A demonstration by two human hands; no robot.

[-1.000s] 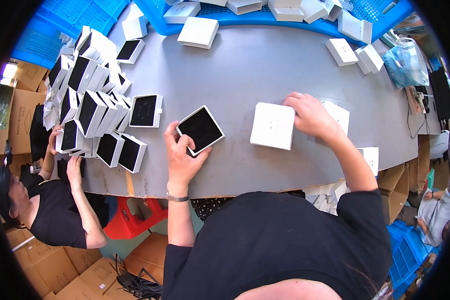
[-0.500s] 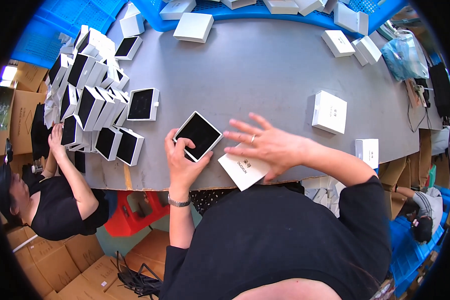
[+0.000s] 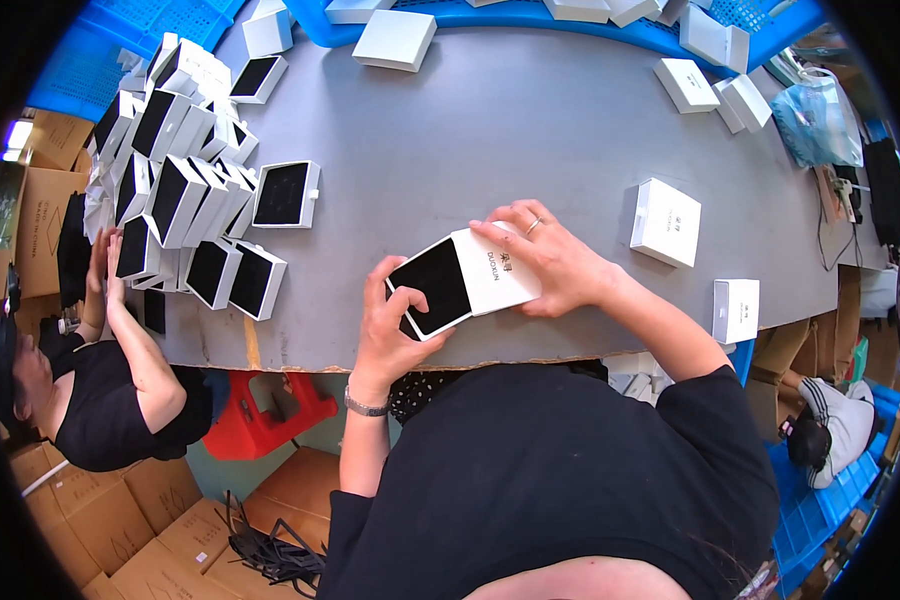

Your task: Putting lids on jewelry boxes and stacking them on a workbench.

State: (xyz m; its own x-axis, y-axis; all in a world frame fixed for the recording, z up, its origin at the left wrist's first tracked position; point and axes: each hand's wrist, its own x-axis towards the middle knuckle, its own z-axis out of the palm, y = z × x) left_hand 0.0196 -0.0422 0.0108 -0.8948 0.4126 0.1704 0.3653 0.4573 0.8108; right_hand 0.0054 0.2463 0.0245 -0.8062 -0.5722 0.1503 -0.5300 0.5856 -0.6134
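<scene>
Head view: at frame centre, the white sleeve (image 3: 494,272) has swung up against the black-lined tray (image 3: 442,282), bringing the two into line. The left hand (image 3: 388,335) has its grip clamped on the tray, the right hand (image 3: 562,262) on the sleeve, whose mouth is hidden, leaving any overlap unclear.

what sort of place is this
Probably a packing workshop, judging by the many white boxes with black linings heaped on the table, the brown cartons at the lower left and the blue crates at the table's far side.
</scene>
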